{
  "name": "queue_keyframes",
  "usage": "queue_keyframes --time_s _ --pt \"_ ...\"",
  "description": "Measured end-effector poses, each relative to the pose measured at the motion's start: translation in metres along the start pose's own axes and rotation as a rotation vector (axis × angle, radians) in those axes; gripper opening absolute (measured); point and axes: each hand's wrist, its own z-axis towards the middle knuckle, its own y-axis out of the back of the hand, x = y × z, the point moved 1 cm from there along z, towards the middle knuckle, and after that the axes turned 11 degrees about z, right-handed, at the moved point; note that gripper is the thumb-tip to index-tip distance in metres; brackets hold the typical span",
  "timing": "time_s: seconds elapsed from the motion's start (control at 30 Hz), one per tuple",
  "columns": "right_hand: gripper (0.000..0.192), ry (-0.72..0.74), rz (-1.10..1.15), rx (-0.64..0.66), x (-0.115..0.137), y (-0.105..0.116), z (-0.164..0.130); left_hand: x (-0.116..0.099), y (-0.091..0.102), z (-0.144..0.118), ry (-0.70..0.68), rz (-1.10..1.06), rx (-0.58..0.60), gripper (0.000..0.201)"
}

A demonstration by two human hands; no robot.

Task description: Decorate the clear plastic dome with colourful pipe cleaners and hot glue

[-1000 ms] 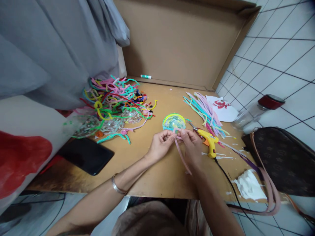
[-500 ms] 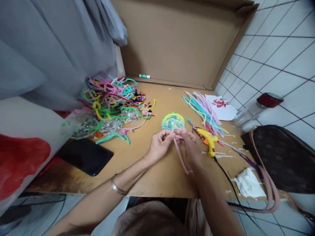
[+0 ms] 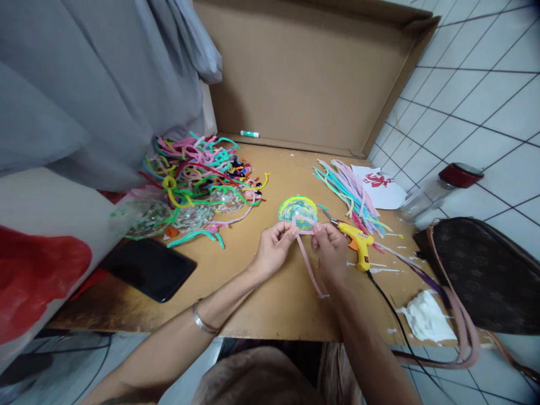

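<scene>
A pink pipe cleaner (image 3: 309, 264) is bent into a small loop at its upper end, with a long tail hanging down toward the table. My left hand (image 3: 274, 247) pinches the loop's left side between thumb and fingers. On the loop's right side, my right hand (image 3: 331, 250) pinches it the same way. Just beyond my fingers lies a clear domed disc (image 3: 291, 209) with green and white patches and a yellow rim; the loop partly covers it. A yellow glue gun (image 3: 358, 242) rests on the table right beside my right hand.
Colourful pipe cleaners (image 3: 198, 163) are heaped at the left, above a black phone (image 3: 149, 269). More pipe cleaners (image 3: 350, 191) lie at the back right. A clear bottle (image 3: 439, 191), a brown bag (image 3: 485, 275) and crumpled tissue (image 3: 428, 316) line the right side. Cardboard (image 3: 304, 73) stands behind.
My hands have drawn slightly apart, my right fingers shifting to the loop's right end. The pink loop now shows wider and more open. The view has shifted slightly.
</scene>
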Motion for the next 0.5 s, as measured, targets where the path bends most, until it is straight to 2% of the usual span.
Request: queue_keyframes --time_s 0.13,0.3,0.5 --pt "0.037 -0.058 0.114 0.006 -0.002 -0.003 0.001 0.003 0.000 0.001 0.013 -0.029 -0.022 0.050" --pt "0.028 -0.194 0.204 0.111 0.001 -0.012 -0.004 0.002 0.000 0.001 0.042 -0.094 -0.060 0.045" --pt "0.026 -0.180 0.183 0.098 0.005 -0.015 -0.007 0.001 0.001 0.001 0.090 -0.121 0.012 0.048"
